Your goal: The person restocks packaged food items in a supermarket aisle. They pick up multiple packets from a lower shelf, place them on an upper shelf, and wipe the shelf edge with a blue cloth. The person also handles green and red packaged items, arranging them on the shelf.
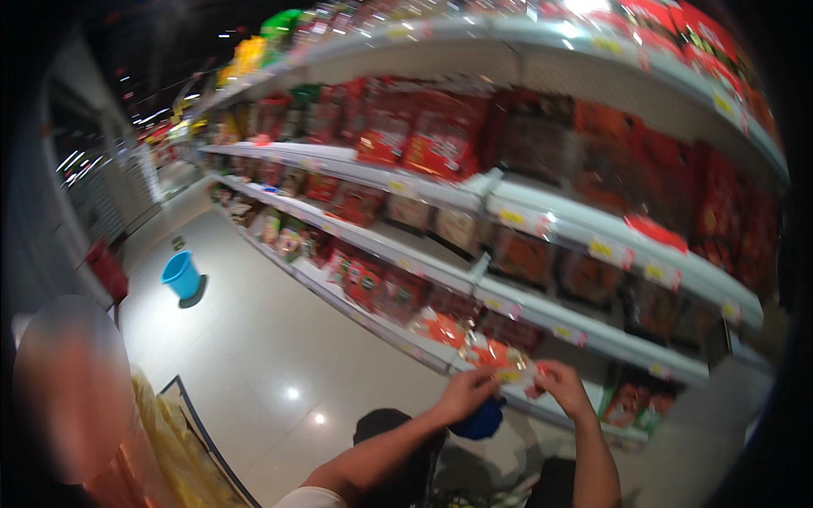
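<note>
Both of my hands meet at the front edge of the bottom shelf (365, 315). Fingers of my left hand (467, 397) pinch one end of a white and yellow price label (508, 376). At its other end is my right hand (567, 388), with a small pinkish-red piece at its fingertips. A dark blue cloth-like item (479, 422) shows just below my left hand; whether that hand holds it is unclear. Behind my fingers lie orange and clear plastic food packets (492, 350) on the bottom shelf. Motion blur hides the finer detail.
Shelf tiers (438, 188) of red packaged food rise ahead and curve away left. A turquoise bucket (181, 274) stands on the tiled floor (254, 343). At lower left are a blurred person (73, 387) and yellow plastic wrapping (168, 438) beside a dark-edged board (203, 425).
</note>
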`<action>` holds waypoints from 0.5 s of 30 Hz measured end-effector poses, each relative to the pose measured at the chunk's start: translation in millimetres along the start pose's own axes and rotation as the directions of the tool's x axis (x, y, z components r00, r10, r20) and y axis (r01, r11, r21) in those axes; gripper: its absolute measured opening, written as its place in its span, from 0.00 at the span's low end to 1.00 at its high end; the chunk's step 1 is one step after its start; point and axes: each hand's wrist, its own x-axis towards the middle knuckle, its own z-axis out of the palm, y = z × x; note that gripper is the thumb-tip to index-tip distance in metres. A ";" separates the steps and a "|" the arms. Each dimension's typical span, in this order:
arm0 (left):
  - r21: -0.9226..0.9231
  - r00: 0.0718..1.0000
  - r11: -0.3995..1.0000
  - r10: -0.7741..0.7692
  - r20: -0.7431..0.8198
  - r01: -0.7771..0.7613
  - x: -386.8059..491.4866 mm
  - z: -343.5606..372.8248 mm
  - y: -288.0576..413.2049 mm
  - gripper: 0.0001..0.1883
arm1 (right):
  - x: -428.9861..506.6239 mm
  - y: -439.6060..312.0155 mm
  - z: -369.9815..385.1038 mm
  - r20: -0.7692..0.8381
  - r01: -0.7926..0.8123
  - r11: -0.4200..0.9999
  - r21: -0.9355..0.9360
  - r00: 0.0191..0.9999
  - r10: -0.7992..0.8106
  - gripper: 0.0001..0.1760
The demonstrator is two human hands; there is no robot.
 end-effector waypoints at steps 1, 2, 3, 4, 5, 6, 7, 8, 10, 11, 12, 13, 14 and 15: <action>0.033 1.000 0.999 0.000 -0.027 0.001 -1.8 0.8 -1.6 0.10 | -0.7 -0.9 -0.1 0.006 0.000 0.995 -0.097 1.000 0.001 0.13; 0.152 0.999 0.988 -0.041 0.019 0.037 0.9 -2.5 -4.0 0.11 | -0.5 -0.6 1.4 -0.041 -0.039 0.984 -0.173 0.999 0.032 0.13; 0.073 0.996 0.994 -0.082 0.047 0.078 2.1 -3.0 -6.0 0.10 | -2.8 -1.8 0.2 -0.027 -0.068 0.979 -0.195 0.998 0.064 0.15; 0.027 0.997 0.998 -0.063 0.036 0.062 1.5 -2.1 -7.3 0.11 | -1.9 -3.0 0.0 -0.018 -0.090 0.976 -0.197 0.996 0.088 0.15; 0.083 0.998 0.997 -0.017 0.068 0.011 4.1 -4.6 -7.7 0.10 | -4.9 -3.4 1.4 -0.021 -0.075 0.995 -0.059 0.997 0.073 0.15; 0.033 0.999 0.999 0.001 0.047 -0.003 2.0 -3.8 -7.0 0.13 | -4.5 -6.1 -0.3 0.032 -0.050 0.998 -0.027 0.998 0.051 0.12; 0.022 0.999 1.000 -0.022 0.042 0.021 1.9 -4.1 -5.3 0.12 | -4.7 -7.8 -0.4 0.034 -0.024 0.994 -0.110 0.999 0.028 0.11; 0.042 0.999 0.999 0.022 0.046 -0.024 2.3 -4.5 -3.1 0.12 | -5.9 -9.8 -2.4 0.072 0.043 0.979 -0.199 0.997 -0.029 0.11; 0.102 0.998 0.995 -0.021 0.057 0.015 3.4 -6.3 2.4 0.11 | -5.8 -11.4 -4.5 0.085 -0.007 0.981 -0.195 0.996 0.024 0.14; 0.093 0.990 0.989 -0.119 0.071 0.112 4.9 -6.2 4.9 0.10 | -4.6 -11.7 -6.5 0.116 0.035 0.955 -0.295 0.993 -0.001 0.15; 0.058 0.986 0.989 -0.137 0.090 0.133 4.7 -5.2 6.9 0.09 | -3.4 -11.0 -7.4 0.115 0.014 0.943 -0.334 0.993 0.026 0.16; 0.026 0.984 0.988 -0.152 0.093 0.150 4.2 -4.4 8.6 0.09 | -2.6 -10.1 -8.0 0.139 0.011 0.944 -0.330 0.990 0.037 0.16; 0.023 0.984 0.989 -0.150 0.100 0.149 4.5 -2.8 9.7 0.09 | -2.2 -8.7 -7.2 0.117 0.008 0.929 -0.371 0.992 0.038 0.16; 0.022 0.984 0.989 -0.149 0.101 0.148 4.1 -1.9 10.5 0.09 | -2.3 -7.1 -6.1 0.098 0.005 0.920 -0.391 0.995 0.036 0.17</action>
